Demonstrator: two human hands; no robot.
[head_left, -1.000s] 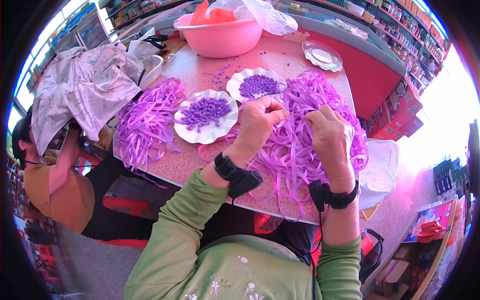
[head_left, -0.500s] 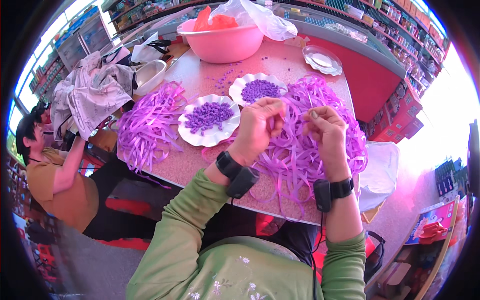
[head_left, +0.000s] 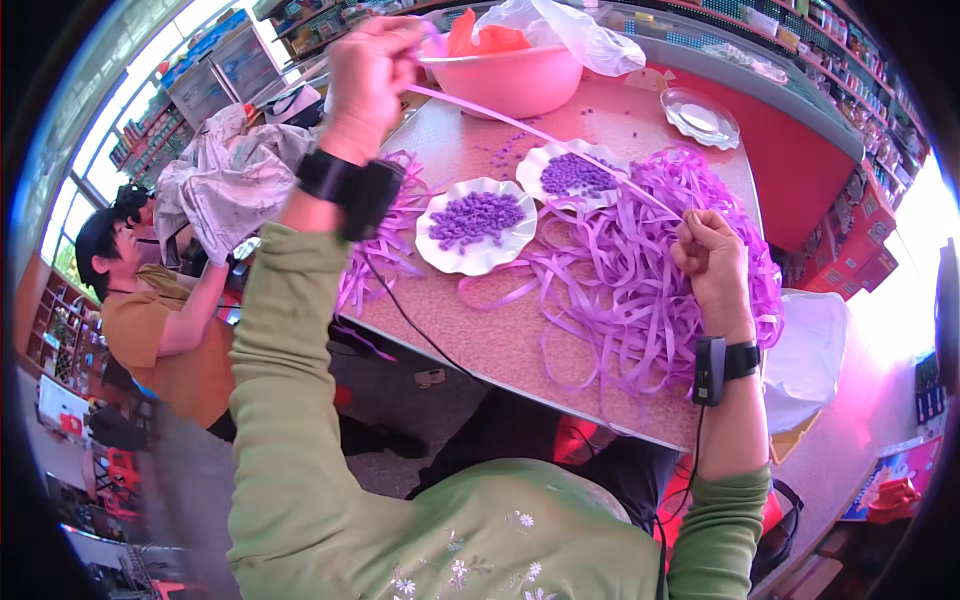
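A narrow purple ribbon [head_left: 540, 131] stretches taut and slanting between my two raised hands. My left hand [head_left: 372, 80] is closed on one end, high at the upper left beside the pink basin. My right hand [head_left: 712, 262] pinches the other end above a large tangled heap of purple ribbons [head_left: 630, 310]. Between the hands, two white scalloped plates stand on the table: the nearer plate [head_left: 455, 264] holds purple beads [head_left: 478, 218], and the farther plate [head_left: 533, 168] holds smaller-looking purple beads [head_left: 578, 175]. My left forearm partly hides a second ribbon heap [head_left: 375, 262].
A pink basin [head_left: 510, 85] with red and clear plastic bags stands at the back of the speckled table [head_left: 480, 325]. Loose beads lie near it. A clear dish [head_left: 700, 118] sits at the far right. Another person [head_left: 165, 320] holds patterned cloth [head_left: 225, 180] at the left.
My left hand has swung up and to the left, away from my right hand, drawing the ribbon out straight between them. The whole view has shifted, with table things now farther right.
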